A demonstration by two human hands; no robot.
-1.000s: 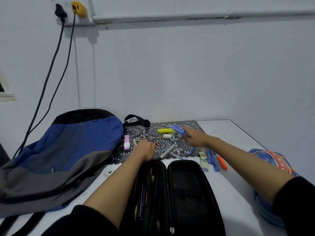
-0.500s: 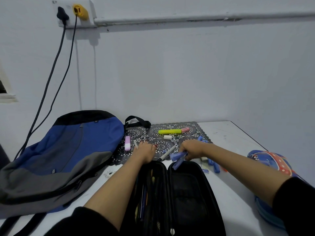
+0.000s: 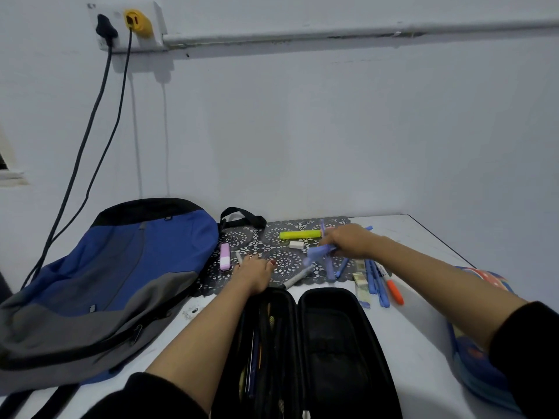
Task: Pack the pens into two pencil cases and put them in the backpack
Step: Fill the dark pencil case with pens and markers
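Pens (image 3: 320, 254), gripped by the right hand (image 3: 348, 241) beyond the pencil case (image 3: 332, 343), look ready for loading. Left hand (image 3: 254, 272) rests relaxed at its far end, likely steadying it.

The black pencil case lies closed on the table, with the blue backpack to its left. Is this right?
Not closed: the head view shows the black pencil case lying open, both halves spread. It lies on the table, with the blue backpack to its left.
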